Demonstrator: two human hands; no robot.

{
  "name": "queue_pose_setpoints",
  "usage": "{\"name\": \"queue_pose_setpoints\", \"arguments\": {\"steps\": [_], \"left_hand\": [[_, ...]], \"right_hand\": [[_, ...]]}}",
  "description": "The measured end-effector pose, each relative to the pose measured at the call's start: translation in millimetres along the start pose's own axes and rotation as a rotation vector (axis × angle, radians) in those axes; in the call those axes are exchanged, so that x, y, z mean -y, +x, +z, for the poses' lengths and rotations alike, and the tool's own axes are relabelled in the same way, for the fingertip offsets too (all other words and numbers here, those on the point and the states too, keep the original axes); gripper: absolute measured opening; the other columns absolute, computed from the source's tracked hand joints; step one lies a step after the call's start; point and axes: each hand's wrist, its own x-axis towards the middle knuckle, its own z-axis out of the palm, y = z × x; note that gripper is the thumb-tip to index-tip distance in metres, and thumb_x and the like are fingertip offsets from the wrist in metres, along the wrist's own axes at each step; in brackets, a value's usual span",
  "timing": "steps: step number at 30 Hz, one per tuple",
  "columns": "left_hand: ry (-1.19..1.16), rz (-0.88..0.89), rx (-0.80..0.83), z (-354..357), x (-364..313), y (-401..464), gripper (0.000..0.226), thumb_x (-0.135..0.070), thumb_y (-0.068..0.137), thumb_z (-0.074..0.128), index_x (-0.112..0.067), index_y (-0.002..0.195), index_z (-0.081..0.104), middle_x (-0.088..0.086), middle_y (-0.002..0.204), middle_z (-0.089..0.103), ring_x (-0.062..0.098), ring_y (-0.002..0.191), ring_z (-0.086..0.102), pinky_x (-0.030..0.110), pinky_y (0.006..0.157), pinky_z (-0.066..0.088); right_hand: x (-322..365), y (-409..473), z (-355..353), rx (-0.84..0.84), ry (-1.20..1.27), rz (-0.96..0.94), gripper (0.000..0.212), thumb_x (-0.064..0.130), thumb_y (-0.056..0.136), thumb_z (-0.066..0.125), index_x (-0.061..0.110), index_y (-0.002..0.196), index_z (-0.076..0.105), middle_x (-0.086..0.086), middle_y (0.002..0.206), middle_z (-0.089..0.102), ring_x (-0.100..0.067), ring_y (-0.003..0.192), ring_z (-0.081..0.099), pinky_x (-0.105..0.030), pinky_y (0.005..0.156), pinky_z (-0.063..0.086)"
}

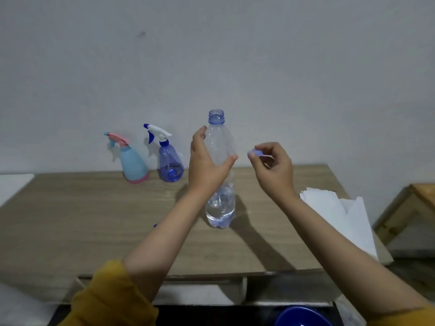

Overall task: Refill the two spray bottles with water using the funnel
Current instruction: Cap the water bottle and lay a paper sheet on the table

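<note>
Curled round the upper body of the clear water bottle [220,165], the left hand [205,161] holds it upright on the wooden table [94,222], thumb on the near side and fingers wrapped behind; the right hand [274,165] pinches the small pale-blue cap [254,152] between thumb and fingertips, just beside the bottle and clear of its open neck. That puts the work at the opening step: the water source is uncapped, with water only in its lower part, and neither sprayer has been touched. Both of the 2 spray bottles, the light-blue and pink one [133,163] and the translucent blue one [170,163], stand side by side at the back of the table near the wall, each with its trigger head on. My reading is that the next move calls for setting the cap down, then unscrewing 1 trigger head and seating the funnel in that neck before any pouring. A dark-blue rounded object [300,317] at the bottom edge may be the funnel, but it is cut off and I cannot be sure. A tiny blue speck beside the left forearm is too small to identify. White paper sheets [336,208] lie at the table's right end.
</note>
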Motion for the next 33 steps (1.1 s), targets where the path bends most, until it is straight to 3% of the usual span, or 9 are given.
{"name": "queue_pose_setpoints", "arguments": {"steps": [4, 9, 14, 18, 21, 24, 26, 29, 33], "left_hand": [[0.020, -0.027, 0.004, 1.1, -1.2, 1.3, 0.090, -0.027, 0.070, 0.080, -0.022, 0.139, 0.023, -0.002, 0.143, 0.034, 0.014, 0.129, 0.039, 0.026, 0.102, 0.036], [0.021, -0.047, 0.008, 2.7, -2.0, 0.4, 0.091, -0.024, 0.073, 0.079, -0.019, 0.142, 0.020, 0.000, 0.146, 0.031, 0.014, 0.132, 0.036, 0.022, 0.102, 0.031], [0.010, -0.059, 0.008, 3.2, -1.8, 0.3, 0.089, -0.023, 0.075, 0.077, -0.019, 0.142, 0.019, 0.000, 0.148, 0.029, 0.013, 0.135, 0.032, 0.020, 0.102, 0.028], [0.003, -0.054, -0.002, 4.1, -0.3, 0.0, 0.089, -0.023, 0.074, 0.078, -0.020, 0.142, 0.019, -0.001, 0.148, 0.029, 0.014, 0.134, 0.033, 0.021, 0.101, 0.029], [0.003, -0.056, 0.005, 6.3, -0.7, 1.7, 0.090, -0.025, 0.074, 0.078, -0.020, 0.142, 0.019, 0.000, 0.148, 0.029, 0.013, 0.135, 0.032, 0.021, 0.100, 0.028], [0.003, -0.048, -0.017, 6.6, 0.8, 2.9, 0.091, -0.026, 0.074, 0.078, -0.018, 0.142, 0.018, 0.001, 0.147, 0.029, 0.013, 0.135, 0.032, 0.019, 0.100, 0.027], [0.009, -0.039, -0.019, 5.9, 1.7, 2.4, 0.091, -0.025, 0.074, 0.078, -0.017, 0.142, 0.019, 0.002, 0.147, 0.029, 0.013, 0.134, 0.032, 0.019, 0.100, 0.026], [0.020, -0.032, -0.026, 5.9, 1.9, 1.7, 0.090, -0.025, 0.074, 0.078, -0.017, 0.142, 0.019, 0.002, 0.146, 0.030, 0.013, 0.133, 0.033, 0.020, 0.100, 0.027], [0.029, -0.026, -0.027, 4.0, 3.0, 3.3, 0.089, -0.025, 0.074, 0.078, -0.017, 0.142, 0.020, 0.002, 0.144, 0.031, 0.014, 0.132, 0.035, 0.021, 0.098, 0.029]], "right_hand": [[61.8, 37.2, 16.1, 0.062, 0.152, -0.136, 0.019, 0.017, 0.081, 0.073, 0.028, 0.082, 0.057, 0.003, 0.089, 0.071, -0.013, 0.085, 0.068, -0.030, 0.078, 0.054], [77.5, 61.6, 38.4, 0.226, -0.005, -0.205, 0.019, 0.024, 0.080, 0.074, 0.030, 0.079, 0.057, 0.007, 0.093, 0.072, -0.002, 0.088, 0.066, -0.022, 0.076, 0.047], [68.8, 67.9, 45.1, 0.344, -0.050, -0.225, 0.013, 0.022, 0.082, 0.073, 0.022, 0.083, 0.060, 0.007, 0.091, 0.072, -0.003, 0.088, 0.066, -0.028, 0.079, 0.051], [61.4, 65.4, 42.8, 0.335, -0.004, -0.218, 0.011, 0.020, 0.082, 0.073, 0.018, 0.083, 0.062, 0.013, 0.084, 0.069, -0.004, 0.085, 0.067, -0.032, 0.081, 0.055], [61.1, 62.9, 45.0, 0.279, -0.078, -0.278, 0.013, 0.020, 0.082, 0.073, 0.013, 0.085, 0.063, 0.010, 0.083, 0.069, -0.001, 0.083, 0.066, -0.013, 0.077, 0.048], [63.1, 62.2, 47.4, 0.311, -0.170, -0.338, 0.012, 0.016, 0.084, 0.069, 0.009, 0.090, 0.061, 0.000, 0.100, 0.071, -0.004, 0.090, 0.063, -0.001, 0.075, 0.040], [65.7, 64.8, 46.6, 0.347, -0.151, -0.275, 0.009, 0.012, 0.085, 0.067, 0.011, 0.090, 0.060, 0.000, 0.107, 0.071, -0.006, 0.096, 0.065, -0.006, 0.079, 0.044], [70.9, 72.3, 45.2, 0.348, -0.104, -0.205, 0.012, 0.008, 0.080, 0.072, 0.011, 0.088, 0.063, -0.002, 0.095, 0.071, -0.013, 0.088, 0.068, -0.024, 0.079, 0.055], [78.5, 79.8, 47.4, 0.449, -0.167, -0.145, 0.031, 0.013, 0.080, 0.072, 0.010, 0.110, 0.064, -0.001, 0.090, 0.066, -0.016, 0.085, 0.065, -0.024, 0.079, 0.054]]}}
